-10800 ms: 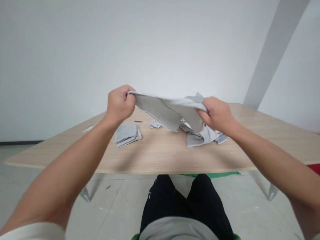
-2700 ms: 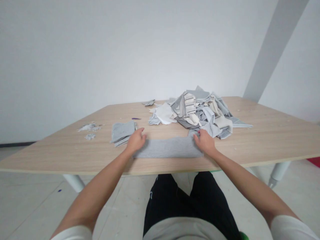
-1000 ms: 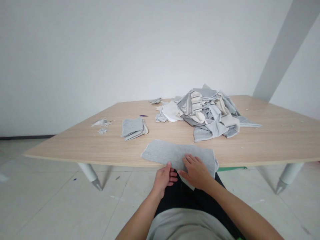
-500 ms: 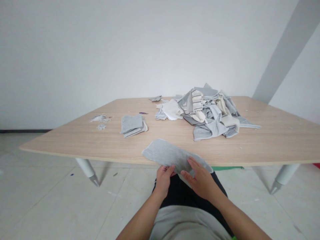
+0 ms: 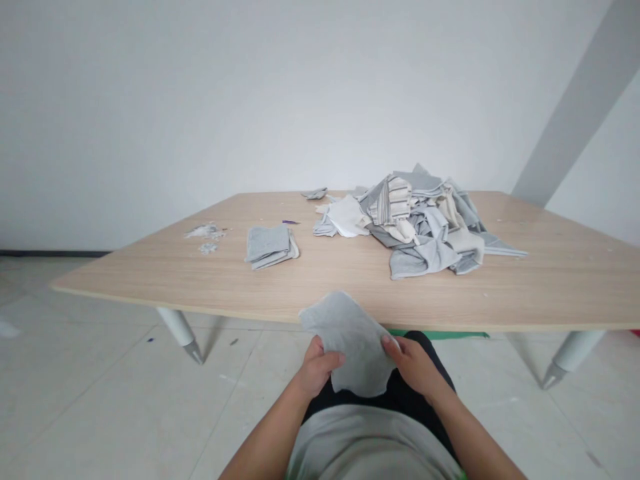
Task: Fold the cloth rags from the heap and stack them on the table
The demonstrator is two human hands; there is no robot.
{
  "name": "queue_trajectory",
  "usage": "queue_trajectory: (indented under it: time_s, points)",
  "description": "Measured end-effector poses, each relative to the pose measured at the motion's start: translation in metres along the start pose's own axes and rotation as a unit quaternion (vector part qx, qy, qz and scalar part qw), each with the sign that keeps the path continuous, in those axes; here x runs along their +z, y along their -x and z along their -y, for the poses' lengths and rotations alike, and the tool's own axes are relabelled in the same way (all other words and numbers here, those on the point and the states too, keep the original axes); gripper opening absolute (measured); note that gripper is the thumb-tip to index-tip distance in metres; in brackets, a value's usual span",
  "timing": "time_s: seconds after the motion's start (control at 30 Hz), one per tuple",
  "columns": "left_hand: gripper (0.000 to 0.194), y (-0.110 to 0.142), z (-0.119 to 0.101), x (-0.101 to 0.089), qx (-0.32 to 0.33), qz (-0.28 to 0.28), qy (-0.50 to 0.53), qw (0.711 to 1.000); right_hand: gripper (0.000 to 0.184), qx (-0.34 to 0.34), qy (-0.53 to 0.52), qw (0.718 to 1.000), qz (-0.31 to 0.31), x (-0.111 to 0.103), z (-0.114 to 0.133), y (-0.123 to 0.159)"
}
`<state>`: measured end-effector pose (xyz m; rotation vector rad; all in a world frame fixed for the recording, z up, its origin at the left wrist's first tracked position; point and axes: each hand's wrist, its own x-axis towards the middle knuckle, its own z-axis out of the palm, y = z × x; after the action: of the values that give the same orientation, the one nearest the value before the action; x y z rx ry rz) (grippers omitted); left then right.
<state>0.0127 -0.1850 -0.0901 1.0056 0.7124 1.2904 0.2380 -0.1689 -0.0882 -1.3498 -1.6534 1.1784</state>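
Observation:
A piece of light grey cloth (image 5: 357, 353) hangs between my two hands, in front of the table's near edge and over my lap. My left hand (image 5: 317, 367) grips its left side, thumb on top and fingers underneath. On the opposite side, my right hand (image 5: 413, 360) pinches the cloth's edge with the thumb over it; the other fingers are partly hidden behind. The cloth's far corner reaches up over the table edge.
Folded grey cloths lie stacked (image 5: 273, 247) on the wooden table (image 5: 340, 267). A heap of grey, white and striped cloth pieces (image 5: 425, 220) spreads at right. White scraps (image 5: 205, 232) lie at left, a small dark purple tool (image 5: 290, 222) behind the stack.
My right hand, which lay with spread fingers on the cloth, now grips its right edge. The cloth has turned and drawn nearer my body, hanging lower. My left hand has shifted slightly left and down.

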Motion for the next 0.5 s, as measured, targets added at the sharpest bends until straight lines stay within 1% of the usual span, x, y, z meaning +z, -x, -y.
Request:
queue_trajectory:
  time_s: [0.03,0.1,0.13,0.2,0.27,0.37,0.43,0.5]
  points:
    - [0.046,0.002,-0.005,0.001,-0.002,0.020,-0.008,1.000,0.055,0.000,-0.075,0.997,0.032,0.006,-0.003,0.004]
    - [0.046,0.006,-0.014,0.002,-0.003,0.064,-0.030,0.998,0.057,0.000,-0.211,0.975,0.076,0.016,-0.008,0.010]
    - [0.045,0.009,-0.019,0.003,-0.001,0.086,-0.041,0.995,0.055,-0.005,-0.260,0.962,0.086,0.018,-0.009,0.013]
    - [0.041,0.013,-0.028,0.004,0.008,0.127,-0.056,0.990,0.049,-0.025,-0.317,0.942,0.108,0.019,-0.008,0.017]
    - [0.039,0.016,-0.037,0.005,0.022,0.154,-0.058,0.986,0.039,-0.050,-0.336,0.930,0.140,0.016,0.000,0.021]
    - [0.035,0.021,-0.048,0.006,0.026,0.176,-0.057,0.982,0.025,-0.079,-0.331,0.923,0.181,0.012,0.016,0.026]
    - [0.033,0.023,-0.054,0.007,0.021,0.186,-0.060,0.980,0.023,-0.090,-0.322,0.921,0.198,0.012,0.026,0.030]
    - [0.033,0.026,-0.058,0.008,0.014,0.198,-0.067,0.978,0.025,-0.097,-0.314,0.922,0.204,0.014,0.031,0.034]
